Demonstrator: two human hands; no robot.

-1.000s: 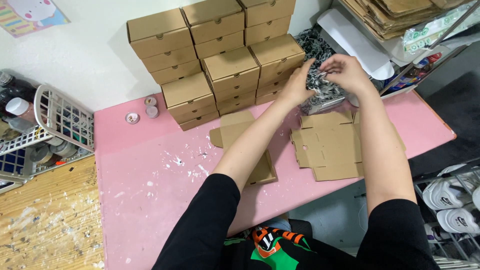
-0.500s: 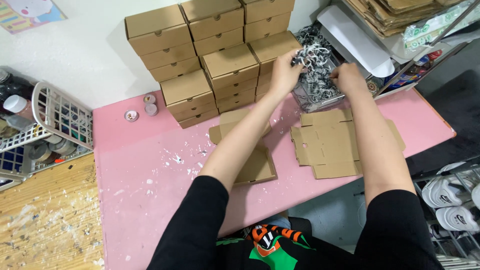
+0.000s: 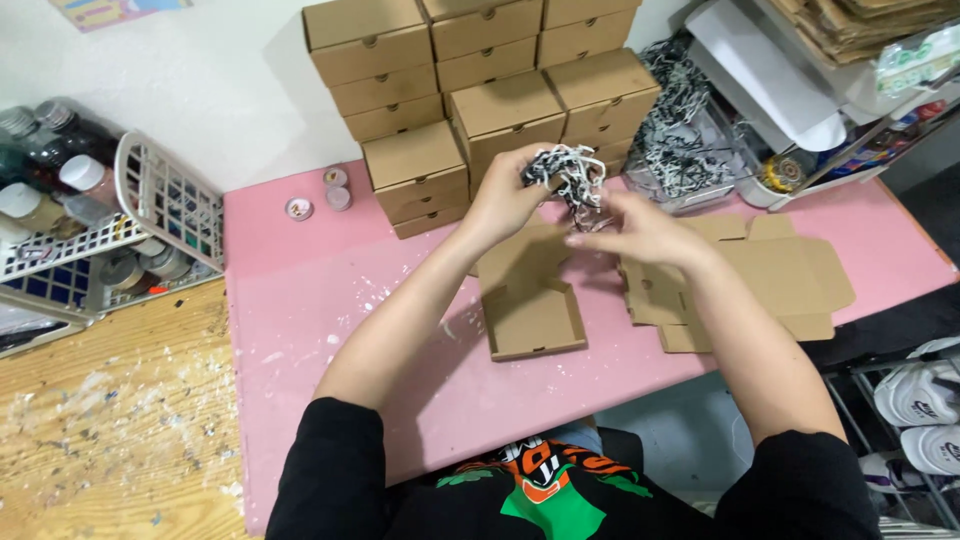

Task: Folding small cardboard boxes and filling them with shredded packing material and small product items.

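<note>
My left hand (image 3: 508,197) grips a clump of black-and-white shredded paper (image 3: 566,176) above the pink table (image 3: 330,320). My right hand (image 3: 640,230) is just right of it, fingers on strands that hang from the clump. Below the hands lies an open, folded cardboard box (image 3: 530,315), empty inside. A stack of flat, unfolded box blanks (image 3: 760,280) lies to the right under my right forearm. A clear bin of the same shredded paper (image 3: 680,150) stands behind the hands at the right.
Stacks of closed cardboard boxes (image 3: 480,90) line the back wall. Small round jars (image 3: 330,190) sit on the pink table at the left. A white wire basket with bottles (image 3: 150,220) stands at the far left on a wooden surface (image 3: 110,420). Shelves with shoes (image 3: 920,400) are at the right.
Both hands have pulled back from the bin of shredded paper toward me, carrying a clump of it over the open box.
</note>
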